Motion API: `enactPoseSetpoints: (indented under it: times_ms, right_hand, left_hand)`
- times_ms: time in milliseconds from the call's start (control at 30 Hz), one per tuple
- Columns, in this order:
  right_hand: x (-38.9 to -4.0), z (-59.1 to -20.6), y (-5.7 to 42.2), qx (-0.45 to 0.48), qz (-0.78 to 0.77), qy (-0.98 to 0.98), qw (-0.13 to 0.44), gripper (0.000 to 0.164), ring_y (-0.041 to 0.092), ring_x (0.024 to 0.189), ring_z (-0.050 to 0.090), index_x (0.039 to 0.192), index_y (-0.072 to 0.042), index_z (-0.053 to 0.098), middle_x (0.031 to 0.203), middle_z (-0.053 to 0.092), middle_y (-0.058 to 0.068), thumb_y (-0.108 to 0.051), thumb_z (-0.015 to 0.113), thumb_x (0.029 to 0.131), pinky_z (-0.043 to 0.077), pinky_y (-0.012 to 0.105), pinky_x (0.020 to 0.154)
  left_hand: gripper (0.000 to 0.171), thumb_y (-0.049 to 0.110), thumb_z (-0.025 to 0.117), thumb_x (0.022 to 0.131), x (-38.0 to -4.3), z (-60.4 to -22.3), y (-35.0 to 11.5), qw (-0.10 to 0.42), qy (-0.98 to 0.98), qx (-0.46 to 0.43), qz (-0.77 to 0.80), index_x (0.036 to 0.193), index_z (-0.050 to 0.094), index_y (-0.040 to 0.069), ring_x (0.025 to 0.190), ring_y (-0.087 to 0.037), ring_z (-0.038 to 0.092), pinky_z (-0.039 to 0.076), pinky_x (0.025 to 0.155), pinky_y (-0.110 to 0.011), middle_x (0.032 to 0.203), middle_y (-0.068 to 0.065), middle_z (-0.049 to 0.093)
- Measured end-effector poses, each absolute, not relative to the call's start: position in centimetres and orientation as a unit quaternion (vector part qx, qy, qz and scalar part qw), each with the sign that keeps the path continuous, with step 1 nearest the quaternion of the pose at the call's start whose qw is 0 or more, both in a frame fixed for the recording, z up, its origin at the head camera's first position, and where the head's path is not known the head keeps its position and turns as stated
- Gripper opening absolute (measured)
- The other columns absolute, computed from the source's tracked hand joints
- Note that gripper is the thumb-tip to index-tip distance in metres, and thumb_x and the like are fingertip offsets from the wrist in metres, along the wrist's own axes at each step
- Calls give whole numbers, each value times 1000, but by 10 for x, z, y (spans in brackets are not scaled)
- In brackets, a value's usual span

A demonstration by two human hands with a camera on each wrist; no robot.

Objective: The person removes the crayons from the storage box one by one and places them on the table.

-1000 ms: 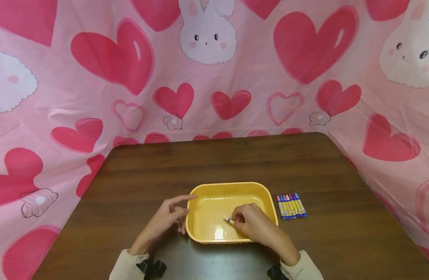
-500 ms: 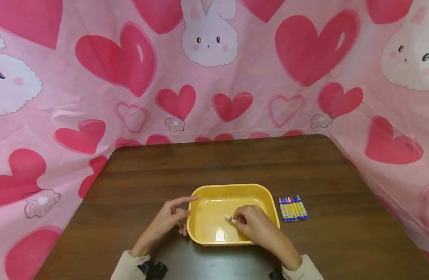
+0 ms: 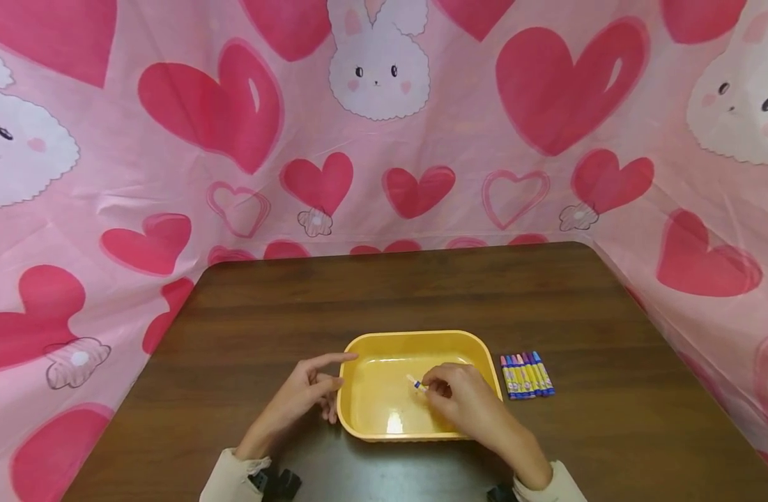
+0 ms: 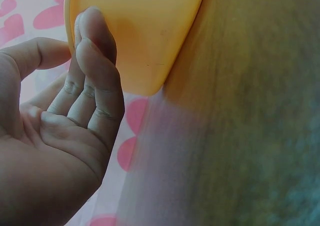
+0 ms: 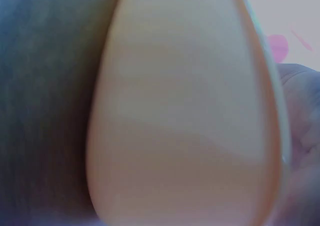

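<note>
In the head view, my right hand (image 3: 468,397) reaches into a yellow plastic tray (image 3: 384,437) and pinches a crayon (image 3: 417,383) with a pale tip and a blue band. The crayon slants over the tray floor, its rear end hidden by my fingers. My left hand (image 3: 305,390) rests at the tray's left end, index fingertip over the rim and thumb beside it. In the left wrist view, the other fingers (image 4: 102,80) lie relaxed against the outer wall. The right wrist view mostly shows the tray's outer wall (image 5: 180,110), with part of my right hand (image 5: 305,126) behind the rim.
To the right of the tray, several crayons (image 3: 527,376) with yellow wrappers lie side by side in a row. A dark wooden table (image 3: 384,293) carries everything. Pink cloth (image 3: 472,139) printed with hearts and rabbits hangs behind and along both sides.
My right hand has shifted slightly toward the tray's far side, taking the pinched crayon with it. My left hand has stayed at the left rim.
</note>
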State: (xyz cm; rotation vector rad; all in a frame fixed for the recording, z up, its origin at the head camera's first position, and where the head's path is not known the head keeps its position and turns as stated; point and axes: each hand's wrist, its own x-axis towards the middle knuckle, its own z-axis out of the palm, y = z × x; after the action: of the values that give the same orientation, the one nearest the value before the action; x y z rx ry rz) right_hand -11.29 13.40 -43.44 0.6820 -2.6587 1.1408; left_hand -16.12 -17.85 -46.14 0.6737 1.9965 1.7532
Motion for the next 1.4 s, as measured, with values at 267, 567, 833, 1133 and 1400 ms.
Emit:
enactPoseSetpoints:
  times_ms: [267, 567, 833, 1133, 1400]
  right_hand:
    - [-107, -422, 175, 170, 465, -861, 118, 11, 6, 69, 64, 90, -8, 74, 80, 70, -5, 1, 75, 84, 57, 26, 64]
    - [-104, -415, 225, 88, 514, -847, 105, 11, 11, 82, 70, 100, -8, 75, 92, 74, 5, -13, 75, 89, 58, 23, 70]
    - [-114, -428, 261, 31, 510, -850, 131, 19, 7, 80, 67, 105, -3, 75, 92, 75, 5, -15, 76, 89, 54, 19, 68]
    - [-114, -444, 288, -45, 441, -885, 141, 21, -1, 76, 64, 102, -3, 76, 90, 75, 8, -20, 76, 90, 49, 14, 66]
    - [-116, -455, 300, -80, 343, -925, 145, 18, -3, 67, 60, 94, -6, 78, 80, 75, 3, -22, 78, 86, 42, 21, 61]
  left_hand:
    - [42, 1, 52, 101, -162, -463, -177, 197, 708, 250, 631, 143, 48, -5, 47, -30, 62, 55, 47, -31, 65, -31, 60]
    - [42, 1, 50, 102, -160, -464, -179, 200, 691, 258, 645, 143, 46, -8, 48, -22, 63, 55, 46, -31, 65, -32, 58]
    - [42, -3, 47, 102, -159, -466, -182, 192, 674, 278, 656, 142, 43, -12, 48, -24, 63, 54, 44, -35, 63, -32, 58]
    - [42, 0, 49, 102, -160, -464, -181, 197, 684, 273, 647, 143, 44, -10, 48, -23, 63, 55, 46, -31, 64, -32, 58]
    - [41, 0, 49, 102, -162, -463, -181, 193, 696, 270, 637, 143, 47, -6, 49, -22, 63, 55, 47, -31, 64, -30, 60]
